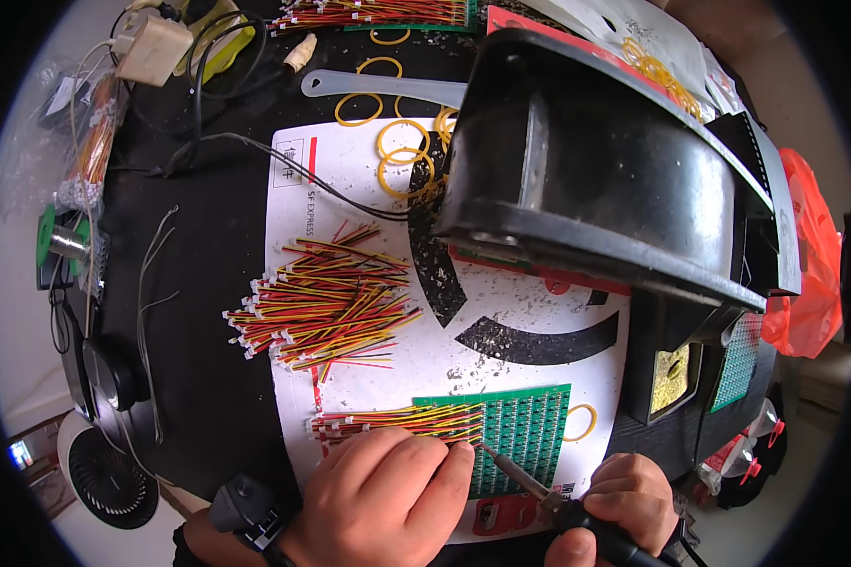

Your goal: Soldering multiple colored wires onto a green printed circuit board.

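Note:
My right hand [629, 501] is closed around the handle of a soldering iron [520, 475]; its tip meets the board near my left fingertips. My left hand [388, 491] lies over the near-left part of the green circuit board [529, 425], fingers curled together and pinching a thin wire whose end shows by the iron tip. Red, black and yellow wires with white connectors [388, 418] lie in a row across the board's left side. My palm hides part of that row. Farther off is a loose pile of similar connector wires [331, 302].
A large black plastic housing [596, 161] stands at the back right. Yellow rubber bands [405, 156] lie beside it, on and around a white printed sheet [388, 217]. At right is a yellow sponge in a holder [671, 378]; a solder spool [64, 241] stands at left.

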{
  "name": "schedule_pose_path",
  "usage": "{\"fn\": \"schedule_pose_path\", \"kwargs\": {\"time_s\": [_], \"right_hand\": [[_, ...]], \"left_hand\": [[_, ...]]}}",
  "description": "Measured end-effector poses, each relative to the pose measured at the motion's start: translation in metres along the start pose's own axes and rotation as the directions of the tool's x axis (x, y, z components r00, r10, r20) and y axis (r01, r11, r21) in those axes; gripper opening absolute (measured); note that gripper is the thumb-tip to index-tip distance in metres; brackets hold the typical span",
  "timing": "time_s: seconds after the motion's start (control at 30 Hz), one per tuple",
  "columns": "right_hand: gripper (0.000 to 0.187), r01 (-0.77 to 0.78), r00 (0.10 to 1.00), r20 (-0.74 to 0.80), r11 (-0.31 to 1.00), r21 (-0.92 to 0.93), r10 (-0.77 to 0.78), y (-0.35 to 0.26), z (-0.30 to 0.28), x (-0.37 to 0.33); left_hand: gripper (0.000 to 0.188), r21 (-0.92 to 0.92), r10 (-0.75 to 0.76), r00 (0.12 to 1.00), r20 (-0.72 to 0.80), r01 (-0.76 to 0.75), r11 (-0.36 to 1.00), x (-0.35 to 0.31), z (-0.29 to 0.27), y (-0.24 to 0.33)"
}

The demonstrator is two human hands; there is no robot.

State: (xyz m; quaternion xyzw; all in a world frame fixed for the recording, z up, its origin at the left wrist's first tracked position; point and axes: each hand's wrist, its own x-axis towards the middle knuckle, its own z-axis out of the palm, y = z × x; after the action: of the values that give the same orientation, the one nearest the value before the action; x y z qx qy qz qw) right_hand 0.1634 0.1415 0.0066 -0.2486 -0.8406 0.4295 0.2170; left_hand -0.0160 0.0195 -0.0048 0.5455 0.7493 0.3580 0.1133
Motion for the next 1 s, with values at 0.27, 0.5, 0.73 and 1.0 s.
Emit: {"fn": "schedule_pose_path", "kwargs": {"time_s": [0.27, 0.5, 0.73, 1.0], "right_hand": [[0.033, -0.026, 1.000, -0.003, 0.999, -0.027, 0.026, -0.001, 0.003, 0.000], [0.036, 0.037, 0.951, -0.307, 0.999, 0.024, -0.028, 0.002, 0.020, -0.008], [0.036, -0.012, 0.997, -0.078, 0.999, -0.047, 0.008, -0.003, 0.008, 0.000], [0.028, 0.074, 0.995, -0.074, 0.997, -0.004, -0.074, -0.006, 0.009, 0.018]], "left_hand": [[0.015, 0.001, 0.003, 0.999, 0.036, -0.003, 1.000, 0.002, 0.002, -0.001], [0.015, 0.000, -0.007, 0.999, 0.043, 0.007, 1.000, -0.001, -0.002, 0.001], [0.014, -0.001, -0.005, 0.999, 0.042, 0.005, 1.000, 0.000, -0.002, 0.001], [0.016, 0.002, 0.003, 0.999, 0.052, -0.003, 1.000, -0.001, -0.002, 0.001]]}}
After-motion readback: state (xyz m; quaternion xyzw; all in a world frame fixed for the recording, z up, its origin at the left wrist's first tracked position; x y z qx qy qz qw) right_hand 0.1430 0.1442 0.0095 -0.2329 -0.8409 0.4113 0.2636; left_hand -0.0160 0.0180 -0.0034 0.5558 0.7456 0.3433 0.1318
